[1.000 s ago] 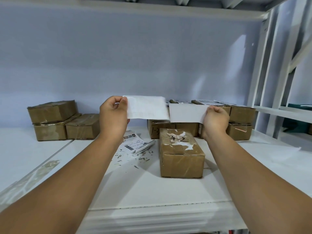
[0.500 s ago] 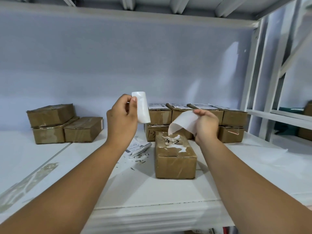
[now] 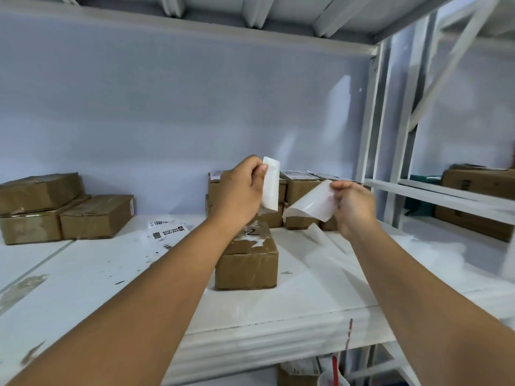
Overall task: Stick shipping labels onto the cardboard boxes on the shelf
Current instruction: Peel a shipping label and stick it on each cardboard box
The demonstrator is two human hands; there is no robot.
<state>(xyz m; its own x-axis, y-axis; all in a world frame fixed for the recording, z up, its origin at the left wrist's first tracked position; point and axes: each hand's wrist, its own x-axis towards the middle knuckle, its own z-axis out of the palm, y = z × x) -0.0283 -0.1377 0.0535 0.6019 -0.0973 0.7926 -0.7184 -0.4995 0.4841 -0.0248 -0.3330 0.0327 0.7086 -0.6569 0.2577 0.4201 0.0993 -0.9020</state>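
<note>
White shelf (image 3: 83,274) bears stacked boxes (image 3: 67,210) at 9 and 12 o'clock, one box (image 3: 246,263) at centre. Above it, left hand (image 3: 239,188) pinches a white strip (image 3: 271,188), right hand (image 3: 354,204) a curled sheet (image 3: 309,204): label and backing, likely flimsy and tacky, best held by edges. At 10, loose labels (image 3: 164,232) clutter little.
</note>
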